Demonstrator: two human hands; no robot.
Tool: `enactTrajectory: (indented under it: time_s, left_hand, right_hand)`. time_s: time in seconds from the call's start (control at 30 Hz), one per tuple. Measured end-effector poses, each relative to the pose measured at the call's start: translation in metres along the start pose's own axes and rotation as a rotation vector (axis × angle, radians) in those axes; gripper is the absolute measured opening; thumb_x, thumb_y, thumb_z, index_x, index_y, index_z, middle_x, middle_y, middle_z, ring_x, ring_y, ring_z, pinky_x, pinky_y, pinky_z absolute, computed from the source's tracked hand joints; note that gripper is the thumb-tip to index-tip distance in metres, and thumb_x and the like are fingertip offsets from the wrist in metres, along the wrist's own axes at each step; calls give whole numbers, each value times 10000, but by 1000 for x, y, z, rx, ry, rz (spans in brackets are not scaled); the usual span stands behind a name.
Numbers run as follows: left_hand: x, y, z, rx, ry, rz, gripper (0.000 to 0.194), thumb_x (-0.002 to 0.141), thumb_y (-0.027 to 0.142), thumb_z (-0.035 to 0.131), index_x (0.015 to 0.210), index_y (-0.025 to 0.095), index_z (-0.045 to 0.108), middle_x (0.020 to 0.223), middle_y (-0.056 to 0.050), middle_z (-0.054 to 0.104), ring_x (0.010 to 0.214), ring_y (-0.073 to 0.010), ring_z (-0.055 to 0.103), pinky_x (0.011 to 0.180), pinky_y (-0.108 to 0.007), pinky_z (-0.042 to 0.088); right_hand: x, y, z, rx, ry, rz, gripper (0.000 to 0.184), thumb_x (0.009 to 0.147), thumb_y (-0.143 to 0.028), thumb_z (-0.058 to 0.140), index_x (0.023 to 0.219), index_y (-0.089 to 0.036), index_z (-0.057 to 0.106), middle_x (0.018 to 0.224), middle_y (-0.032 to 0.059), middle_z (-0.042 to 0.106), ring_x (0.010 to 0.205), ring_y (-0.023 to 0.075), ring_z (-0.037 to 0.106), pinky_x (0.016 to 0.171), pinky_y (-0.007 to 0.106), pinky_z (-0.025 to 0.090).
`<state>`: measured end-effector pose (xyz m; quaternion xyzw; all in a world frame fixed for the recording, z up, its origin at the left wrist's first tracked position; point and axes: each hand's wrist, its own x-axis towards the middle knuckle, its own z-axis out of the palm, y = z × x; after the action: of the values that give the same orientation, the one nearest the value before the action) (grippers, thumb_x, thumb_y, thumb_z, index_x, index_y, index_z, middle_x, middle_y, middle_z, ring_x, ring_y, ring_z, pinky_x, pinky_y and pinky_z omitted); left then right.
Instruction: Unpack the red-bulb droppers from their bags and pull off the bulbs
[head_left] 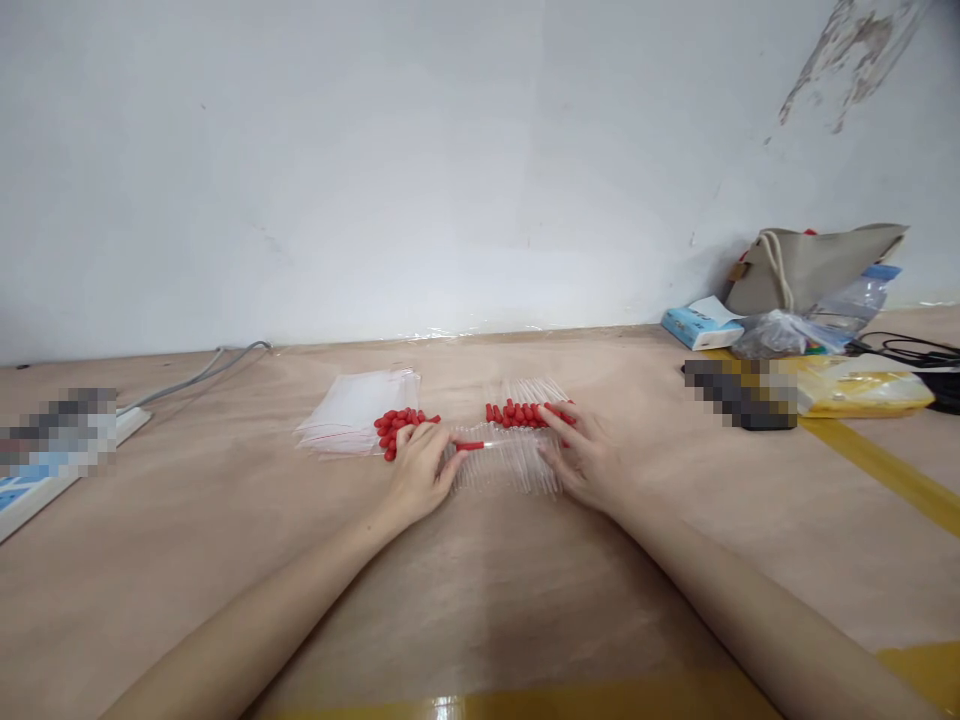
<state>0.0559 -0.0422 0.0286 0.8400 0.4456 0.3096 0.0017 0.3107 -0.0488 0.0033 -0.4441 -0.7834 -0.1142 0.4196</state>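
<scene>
My left hand is closed, with thumb and fingertips pinched at the end of a dropper whose red rubber bulb points right. A thin clear tube runs on from that bulb toward my right hand. My right hand has its thumb and index finger apart, the fingers touching a row of red-bulbed droppers. Under and between both hands lie many clear thin tubes, side by side. Loose red rubber bulbs are heaped just beyond my left hand, partly covered by it.
Clear zip bags lie stacked behind the bulbs. At the left are a power strip and grey cable. To the right stand a blue box, a grey bag, a yellow packet and a blurred black object.
</scene>
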Motion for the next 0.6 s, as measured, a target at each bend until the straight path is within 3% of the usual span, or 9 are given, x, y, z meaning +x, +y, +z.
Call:
enactTrajectory:
  time_s: [0.17,0.33,0.5,0.6]
  left_hand:
    - [-24,-1,3,-55,17,84,77,831,263,495,838,195,530,862,-17,626,834,-166,523,776,-341,308]
    - [-23,5,7,-90,32,165,76,832,255,501,826,196,548,864,-14,639,851,-164,523,791,-333,323]
    - [-19,10,11,-51,13,224,235,823,304,522,1037,211,546,1025,-28,627,982,-184,493,860,-352,309]
    - [-17,12,14,-26,4,272,160,839,296,504,957,226,585,962,-1,653,944,-172,516,875,-362,292]
  right_hand:
    - [2,-27,0,-23,-198,-213,376,816,-370,505,1173,-253,513,1088,43,599,1084,215,460,969,440,246]
    - [0,-35,14,-8,-130,-251,253,832,-267,505,1074,-262,578,806,-2,667,904,165,534,967,441,187]
    - [0,-37,16,1,-114,-292,265,825,-201,501,1070,-267,578,669,-28,637,803,138,529,950,424,199]
    - [-2,-38,14,-17,-96,-314,260,822,-192,497,1053,-270,587,623,-39,611,733,126,509,944,430,198]
